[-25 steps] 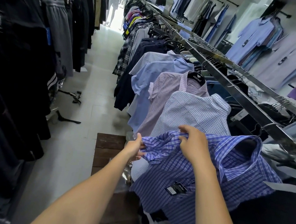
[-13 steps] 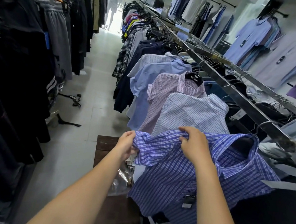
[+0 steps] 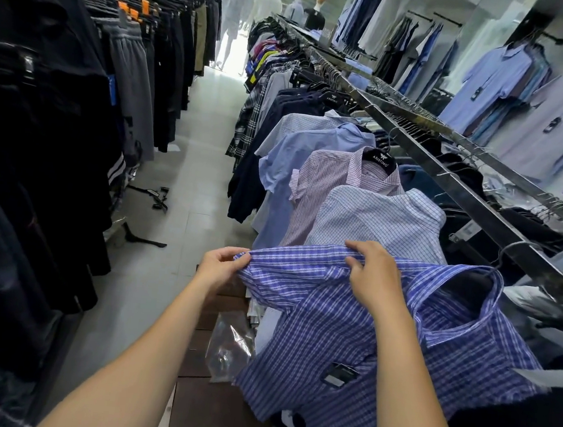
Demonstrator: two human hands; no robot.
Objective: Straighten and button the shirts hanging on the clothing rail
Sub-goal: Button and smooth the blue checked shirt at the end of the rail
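Both hands on the blue plaid shirt, its edge pulled taut between them.

Nearest me, my left hand was pinched shut on the free end of the blue plaid shirt, and my right hand was closed over the same edge further in, toward the collar. That edge ran left to right between my hands; the shirt hung from the clothing rail on my right, so the right hand sat nearer the hanger. I judged the front not yet buttoned. Beyond it hung a pale checked shirt, then a pink striped shirt.
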